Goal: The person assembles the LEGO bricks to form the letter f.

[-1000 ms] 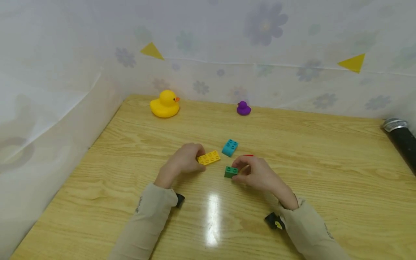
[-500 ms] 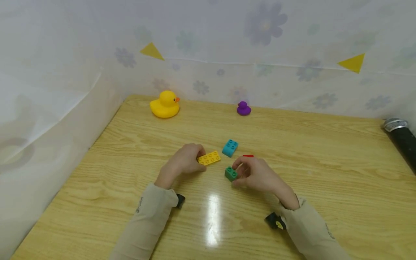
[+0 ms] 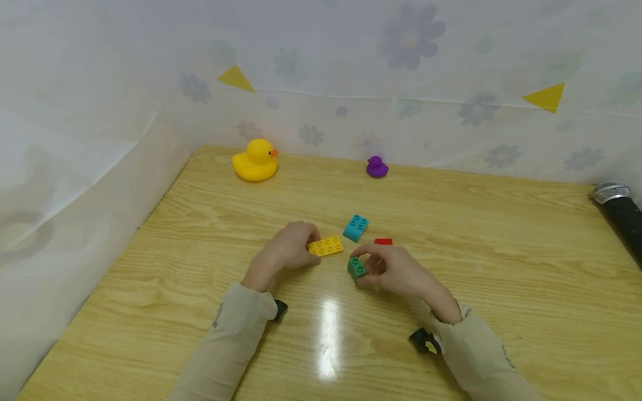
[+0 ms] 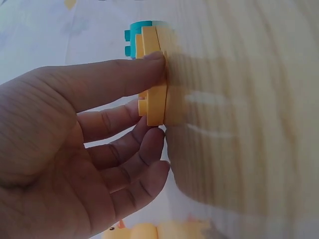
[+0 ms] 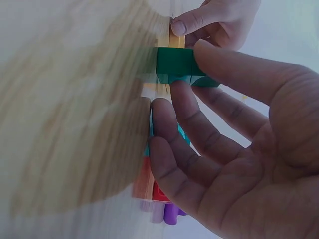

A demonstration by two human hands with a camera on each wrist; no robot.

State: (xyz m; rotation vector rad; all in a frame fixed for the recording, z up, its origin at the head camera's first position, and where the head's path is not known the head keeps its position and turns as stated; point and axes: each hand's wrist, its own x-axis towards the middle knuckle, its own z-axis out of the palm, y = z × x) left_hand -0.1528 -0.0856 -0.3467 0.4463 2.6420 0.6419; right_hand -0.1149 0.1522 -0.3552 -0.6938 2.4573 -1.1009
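On the tabletop my left hand (image 3: pixel 286 250) holds a flat yellow toy brick (image 3: pixel 326 246) by its left end. In the left wrist view the thumb (image 4: pixel 119 74) presses on one long side of that brick. My right hand (image 3: pixel 398 271) pinches a small green toy brick (image 3: pixel 356 268) between thumb and fingers, its two studs facing up. A short gap separates the green brick from the yellow one. Beyond them lies a teal brick (image 3: pixel 356 227) with a rounded end. Behind my right hand shows part of a red brick (image 3: pixel 383 241), the remainder hidden.
A large yellow rubber duck (image 3: pixel 256 161) sits at the back left of the wooden table (image 3: pixel 501 239), with a small purple duck (image 3: pixel 377 167) at the back middle. A microphone (image 3: pixel 619 214) lies at the right edge. Flowered cloth hangs behind.
The green brick has been turned in my right fingers, so its studs now run at a slant. My left hand and the yellow brick have shifted slightly right. More of the red brick shows.
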